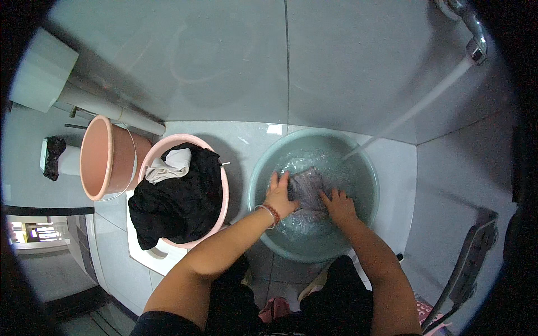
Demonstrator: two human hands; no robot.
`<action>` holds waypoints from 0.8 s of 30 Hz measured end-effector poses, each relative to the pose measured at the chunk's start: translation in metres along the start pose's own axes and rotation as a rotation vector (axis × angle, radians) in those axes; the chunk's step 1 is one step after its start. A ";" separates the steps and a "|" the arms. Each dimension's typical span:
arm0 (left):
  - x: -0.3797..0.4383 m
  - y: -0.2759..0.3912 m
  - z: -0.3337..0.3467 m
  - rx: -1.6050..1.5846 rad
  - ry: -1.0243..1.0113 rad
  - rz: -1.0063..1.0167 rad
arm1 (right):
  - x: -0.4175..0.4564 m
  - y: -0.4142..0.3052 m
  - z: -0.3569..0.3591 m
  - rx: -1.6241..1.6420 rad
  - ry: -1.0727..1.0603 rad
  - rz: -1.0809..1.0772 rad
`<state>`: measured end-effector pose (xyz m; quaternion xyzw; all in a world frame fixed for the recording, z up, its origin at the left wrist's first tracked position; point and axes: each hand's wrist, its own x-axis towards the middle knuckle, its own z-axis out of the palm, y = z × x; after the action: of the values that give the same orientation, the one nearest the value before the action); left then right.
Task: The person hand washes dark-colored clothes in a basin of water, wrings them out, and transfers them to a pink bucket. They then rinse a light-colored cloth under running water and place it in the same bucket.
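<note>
A round pale green plastic basin (255, 176) of water stands before me. In it a greyish, patterned cloth (309, 185) lies wet between my hands. At the cloth's left edge is my left hand (280, 195), fingers spread and thumb pointing towards the cloth. A bracelet of reddish beads and a pale bangle circle that wrist. My right hand (340, 206) is at the cloth's right edge, fingers apart, with fingertips touching it. Neither hand visibly closes around the fabric. From a chrome tap (477, 48) at the upper right, a stream of water (420, 103) runs into the basin.
A pink tub (225, 197) to the left holds black clothing (185, 201) and a white cloth (170, 166); some black fabric hangs over its rim. Beyond it a pink bucket (94, 159) lies tilted. Tiled walls (227, 63) enclose the back and right. A dark hose (454, 275) hangs at right.
</note>
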<state>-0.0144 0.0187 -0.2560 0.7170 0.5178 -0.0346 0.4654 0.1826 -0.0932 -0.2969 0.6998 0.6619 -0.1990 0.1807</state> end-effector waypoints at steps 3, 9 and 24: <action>-0.005 0.001 0.002 0.086 -0.069 0.114 | 0.001 -0.009 -0.031 0.219 -0.247 0.072; 0.014 -0.022 0.022 -0.960 -0.189 -0.119 | -0.002 -0.027 -0.066 1.289 0.088 0.019; -0.019 0.052 -0.072 -1.595 0.096 0.100 | -0.013 -0.012 -0.114 1.701 0.023 -0.040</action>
<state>-0.0139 0.0544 -0.1720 0.1910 0.3733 0.3980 0.8159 0.1743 -0.0442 -0.1923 0.5876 0.3010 -0.6247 -0.4169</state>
